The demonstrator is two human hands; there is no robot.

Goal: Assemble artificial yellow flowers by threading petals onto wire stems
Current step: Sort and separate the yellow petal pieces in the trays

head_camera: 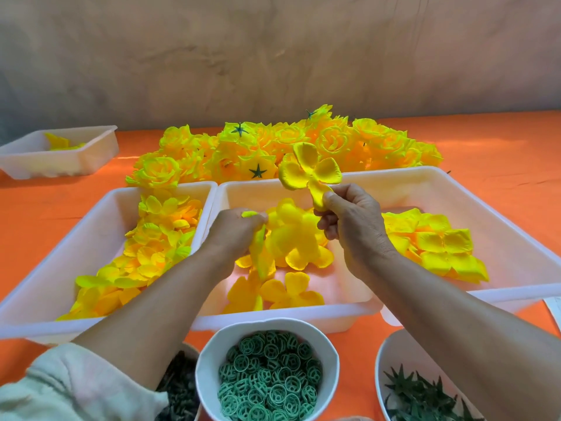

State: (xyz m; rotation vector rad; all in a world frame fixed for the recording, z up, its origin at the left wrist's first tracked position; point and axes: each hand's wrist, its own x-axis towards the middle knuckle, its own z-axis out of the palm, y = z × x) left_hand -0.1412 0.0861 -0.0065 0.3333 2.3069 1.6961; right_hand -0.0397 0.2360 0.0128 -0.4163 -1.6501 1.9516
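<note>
A person's right hand (349, 220) pinches a four-lobed petal piece (309, 171) by one lobe and lifts it above the middle tray (273, 322), flat face to the camera. The hold appears meant to keep the centre free for threading. The left hand (236, 229) is curled round a rolled yellow bud (259, 247) low over the same tray, just beside the right hand. Any wire stem inside it is hidden by the fingers, so it cannot be told whether the bud already sits on one.

Loose petals (291, 290) lie under both hands within easy reach. More fill the left tray (91, 244) and a heap (437, 247) toward the worktop's right edge — apparently sorted by shape so each layer can be taken in turn. Finished flowers (273, 147) are banked beyond the trays' far side, clear of the work, some turned over to show green star backs.

At the near edge stand a white bowl (209, 354) of green ring fittings (267, 378), a second bowl (385, 354) of green star calyxes (425, 396) by the near right corner, and a container of dark pieces (179, 381) partly behind the left sleeve (76, 384). A small tray (60, 165) holding a few petals sits near the far left corner.

The worktop (501, 147) is covered in orange cloth — behind it rises a bare, mottled grey-brown wall (273, 56).
</note>
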